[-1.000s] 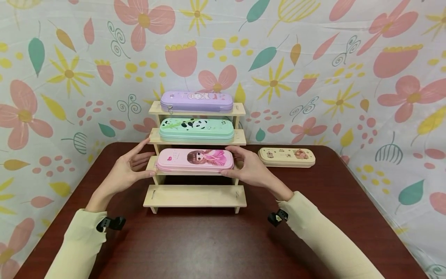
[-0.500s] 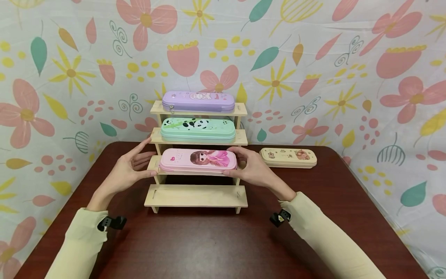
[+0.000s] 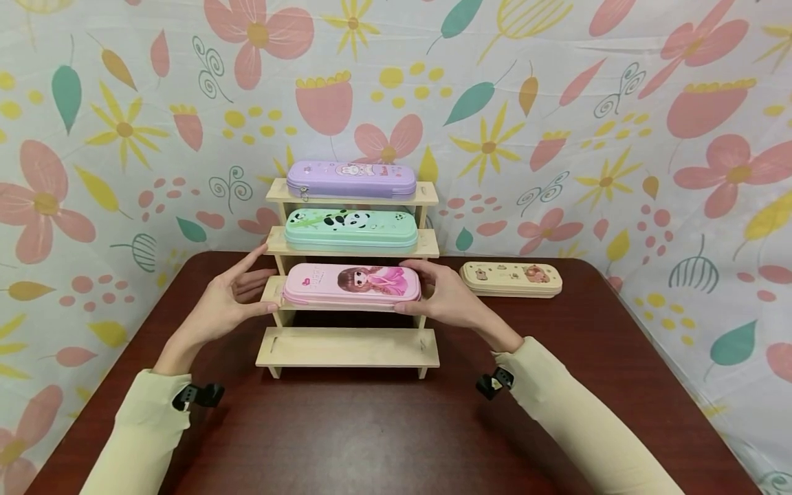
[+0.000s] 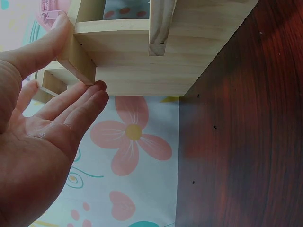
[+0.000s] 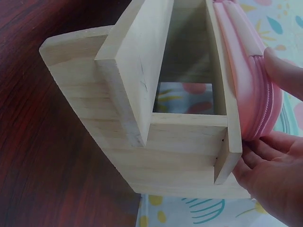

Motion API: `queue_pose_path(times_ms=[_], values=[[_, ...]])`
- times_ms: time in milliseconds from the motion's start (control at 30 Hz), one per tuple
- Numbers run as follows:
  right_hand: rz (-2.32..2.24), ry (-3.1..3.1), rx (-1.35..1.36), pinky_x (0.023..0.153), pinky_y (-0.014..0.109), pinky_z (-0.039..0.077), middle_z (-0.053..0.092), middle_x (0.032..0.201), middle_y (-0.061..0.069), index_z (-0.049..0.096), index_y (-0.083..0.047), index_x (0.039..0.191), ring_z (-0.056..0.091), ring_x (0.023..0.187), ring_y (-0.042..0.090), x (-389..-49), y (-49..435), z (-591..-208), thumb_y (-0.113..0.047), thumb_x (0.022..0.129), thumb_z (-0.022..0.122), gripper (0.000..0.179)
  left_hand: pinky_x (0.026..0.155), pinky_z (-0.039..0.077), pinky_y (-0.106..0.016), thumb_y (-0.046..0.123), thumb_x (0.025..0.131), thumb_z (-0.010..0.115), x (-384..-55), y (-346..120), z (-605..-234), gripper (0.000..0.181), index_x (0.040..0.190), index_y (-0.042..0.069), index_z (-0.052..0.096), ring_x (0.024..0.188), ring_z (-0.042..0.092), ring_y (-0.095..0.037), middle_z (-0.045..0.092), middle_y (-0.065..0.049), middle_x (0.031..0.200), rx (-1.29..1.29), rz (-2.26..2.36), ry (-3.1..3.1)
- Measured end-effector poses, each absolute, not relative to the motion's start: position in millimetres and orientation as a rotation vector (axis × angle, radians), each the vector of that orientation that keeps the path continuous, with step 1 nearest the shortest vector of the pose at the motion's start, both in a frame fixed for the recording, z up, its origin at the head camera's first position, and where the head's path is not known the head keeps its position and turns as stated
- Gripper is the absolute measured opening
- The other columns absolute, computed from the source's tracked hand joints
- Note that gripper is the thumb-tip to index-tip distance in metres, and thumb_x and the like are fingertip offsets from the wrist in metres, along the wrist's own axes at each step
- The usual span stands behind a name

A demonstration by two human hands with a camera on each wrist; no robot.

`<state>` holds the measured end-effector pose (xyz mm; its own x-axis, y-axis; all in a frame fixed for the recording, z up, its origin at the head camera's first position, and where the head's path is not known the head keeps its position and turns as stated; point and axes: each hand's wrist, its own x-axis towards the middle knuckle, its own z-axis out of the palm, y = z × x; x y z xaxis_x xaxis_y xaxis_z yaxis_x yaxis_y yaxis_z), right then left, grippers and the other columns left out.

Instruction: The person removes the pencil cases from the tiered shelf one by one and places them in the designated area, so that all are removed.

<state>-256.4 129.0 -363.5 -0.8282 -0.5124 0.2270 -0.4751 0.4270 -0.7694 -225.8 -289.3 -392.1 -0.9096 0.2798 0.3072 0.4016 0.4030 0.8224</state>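
A pink pencil case (image 3: pixel 324 283) with a doll picture lies on the third tier down of a pale wooden stepped stand (image 3: pixel 346 347). My right hand (image 3: pixel 448 299) grips its right end; in the right wrist view the thumb is at the case's zipped side (image 5: pixel 258 90) and the fingers curl under it by the tier's end. At the tier's left end, my left hand (image 3: pixel 219 302) pinches the stand. The left wrist view shows the thumb above the board's end (image 4: pixel 78 59) and the fingertips at its lower edge.
A green panda pencil case (image 3: pixel 351 230) lies on the second tier, and a purple one (image 3: pixel 351 180) on the top tier. To the right of the stand, a cream pencil case (image 3: pixel 510 280) rests on the dark wood table (image 3: pixel 346 433). A flowered cloth (image 3: pixel 557 172) hangs behind.
The pink pencil case has slid slightly right along its tier, within my right hand's grip. My left hand stays at the stand's left end.
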Motion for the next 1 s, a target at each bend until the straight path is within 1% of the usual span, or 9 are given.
queue_pose_path(times_ms=[400, 467, 633, 767, 800, 867, 1000], values=[[-1.495, 2.553, -0.889, 0.075, 0.035, 0.052, 0.071, 0.119, 0.005, 0.065, -0.005, 0.138, 0.064, 0.092, 0.021, -254.2, 130.1, -365.6, -0.017, 0.08, 0.094, 0.066, 0.104, 0.05, -0.028, 0.0, 0.087, 0.087, -226.0, -289.4, -392.9, 0.104, 0.169, 0.027, 0.029, 0.138, 0.053, -0.045, 0.057, -0.03, 0.145, -0.62, -1.536, -2.524], [-1.511, 2.552, -0.89, 0.071, 0.034, 0.052, 0.071, 0.116, 0.006, 0.065, -0.005, 0.138, 0.065, 0.089, 0.021, -253.1, 131.3, -367.0, -0.016, 0.08, 0.094, 0.066, 0.104, 0.05, -0.027, -0.001, 0.087, 0.086, -226.1, -289.4, -393.2, 0.104, 0.169, 0.027, 0.029, 0.138, 0.052, -0.045, 0.057, -0.03, 0.144, -0.621, -1.539, -2.52], [-1.525, 2.582, -0.899, 0.063, 0.031, 0.046, 0.071, 0.107, 0.004, 0.067, -0.006, 0.136, 0.062, 0.081, 0.019, -249.6, 135.6, -369.2, -0.017, 0.079, 0.095, 0.064, 0.103, 0.05, -0.026, -0.001, 0.087, 0.086, -226.3, -289.0, -393.6, 0.104, 0.169, 0.027, 0.029, 0.137, 0.053, -0.045, 0.057, -0.03, 0.144, -0.62, -1.535, -2.52], [-1.564, 2.558, -0.915, 0.063, 0.029, 0.047, 0.071, 0.104, 0.005, 0.066, -0.004, 0.136, 0.061, 0.08, 0.02, -247.0, 140.7, -370.6, -0.013, 0.079, 0.094, 0.064, 0.104, 0.05, -0.029, 0.0, 0.087, 0.087, -226.1, -288.8, -393.9, 0.104, 0.169, 0.028, 0.029, 0.137, 0.053, -0.044, 0.058, -0.029, 0.144, -0.615, -1.525, -2.527], [-1.571, 2.553, -0.917, 0.063, 0.029, 0.048, 0.071, 0.104, 0.006, 0.065, -0.003, 0.137, 0.061, 0.08, 0.02, -246.2, 142.2, -370.6, -0.012, 0.079, 0.094, 0.065, 0.104, 0.05, -0.03, 0.0, 0.087, 0.087, -226.0, -288.8, -393.9, 0.104, 0.169, 0.028, 0.029, 0.137, 0.053, -0.044, 0.058, -0.029, 0.144, -0.613, -1.521, -2.529], [-1.579, 2.545, -0.919, 0.069, 0.029, 0.051, 0.072, 0.106, 0.008, 0.065, -0.002, 0.137, 0.063, 0.085, 0.021, -245.0, 145.7, -370.8, -0.01, 0.079, 0.094, 0.066, 0.104, 0.05, -0.03, 0.0, 0.087, 0.087, -225.8, -288.8, -393.8, 0.104, 0.169, 0.028, 0.028, 0.138, 0.053, -0.044, 0.058, -0.028, 0.144, -0.611, -1.52, -2.529], [-1.553, 2.589, -0.885, 0.089, 0.032, 0.053, 0.073, 0.117, 0.007, 0.065, -0.004, 0.139, 0.066, 0.101, 0.021, -241.5, 154.3, -370.2, -0.013, 0.078, 0.096, 0.069, 0.105, 0.05, -0.032, 0.0, 0.087, 0.087, -225.6, -288.4, -393.3, 0.104, 0.169, 0.028, 0.029, 0.138, 0.053, -0.044, 0.059, -0.026, 0.144, -0.613, -1.522, -2.528]])
